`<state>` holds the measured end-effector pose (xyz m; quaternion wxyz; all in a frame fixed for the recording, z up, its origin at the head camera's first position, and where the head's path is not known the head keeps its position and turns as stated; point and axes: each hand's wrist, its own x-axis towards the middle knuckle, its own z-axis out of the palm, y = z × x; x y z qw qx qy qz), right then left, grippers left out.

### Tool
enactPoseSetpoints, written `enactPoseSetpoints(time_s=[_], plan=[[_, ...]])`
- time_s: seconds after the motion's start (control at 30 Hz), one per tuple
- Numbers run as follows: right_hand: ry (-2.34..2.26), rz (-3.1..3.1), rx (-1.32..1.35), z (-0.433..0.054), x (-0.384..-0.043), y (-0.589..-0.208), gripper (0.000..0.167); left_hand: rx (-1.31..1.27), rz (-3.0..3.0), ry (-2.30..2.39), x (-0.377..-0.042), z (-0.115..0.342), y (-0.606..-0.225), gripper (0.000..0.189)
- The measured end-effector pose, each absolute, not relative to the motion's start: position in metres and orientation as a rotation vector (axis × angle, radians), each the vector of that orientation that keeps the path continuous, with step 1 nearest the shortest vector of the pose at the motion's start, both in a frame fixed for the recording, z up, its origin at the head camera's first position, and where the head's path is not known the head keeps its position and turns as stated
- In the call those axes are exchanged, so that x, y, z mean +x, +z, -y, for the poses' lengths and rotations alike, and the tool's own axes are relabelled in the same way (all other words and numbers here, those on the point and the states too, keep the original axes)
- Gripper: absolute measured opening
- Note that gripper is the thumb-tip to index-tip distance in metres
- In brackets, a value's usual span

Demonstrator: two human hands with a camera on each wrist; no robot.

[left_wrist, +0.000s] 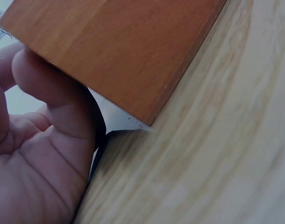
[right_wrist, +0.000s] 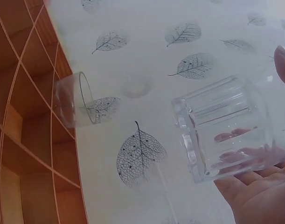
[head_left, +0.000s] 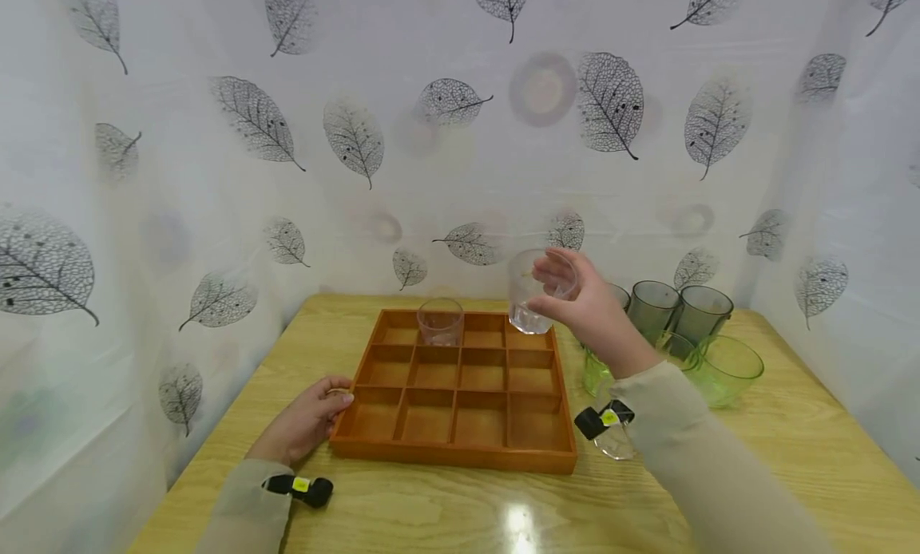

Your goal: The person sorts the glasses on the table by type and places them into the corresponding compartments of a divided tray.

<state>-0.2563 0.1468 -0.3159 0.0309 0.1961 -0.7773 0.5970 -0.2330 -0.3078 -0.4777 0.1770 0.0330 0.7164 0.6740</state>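
My right hand [head_left: 592, 314] holds a clear tumbler [head_left: 530, 321] above the back right corner of a wooden divided tray [head_left: 460, 456]. In the right wrist view, the tumbler [right_wrist: 226, 126] is tilted, its thick faceted base pointing left, with fingers seen through its wall. Another clear glass [head_left: 441, 322] stands in the tray's back row, second compartment from the left. My left hand [head_left: 305, 418] grips the tray's left side, fingers bent at the rim. The left wrist view has the left hand [left_wrist: 49, 140] against the tray's outer wall [left_wrist: 119, 51].
Right of the tray stand several grey cups [head_left: 654, 310], a green bowl [head_left: 729, 370] and green glassware [head_left: 595, 372], partly behind my right arm. A clear glass [head_left: 616, 442] shows below the right wrist. A leaf-patterned curtain [head_left: 431, 179] hangs behind the wooden table [head_left: 402, 506].
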Motion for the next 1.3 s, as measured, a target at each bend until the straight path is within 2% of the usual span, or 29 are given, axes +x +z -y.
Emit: enactPoseSetpoints(time_s=[0.27,0.77,0.93,1.3], plan=[[1.838,2.387,0.575,-0.122,-0.276,-0.322,0.088,0.097,-2.023,1.906,-0.233,0.308,-0.477,0.033],[1.933,2.355,0.439,-0.095,-0.315,-0.362,0.091,0.104,-2.016,1.914,-0.231,0.307,-0.472,0.036],[1.977,2.326,0.423,-0.091,-0.323,-0.378,0.088,0.079,-2.029,1.907,-0.230,0.305,-0.472,0.037],[2.020,2.317,0.337,-0.077,-0.333,-0.408,0.096,0.075,-2.031,1.914,-0.230,0.306,-0.474,0.034]])
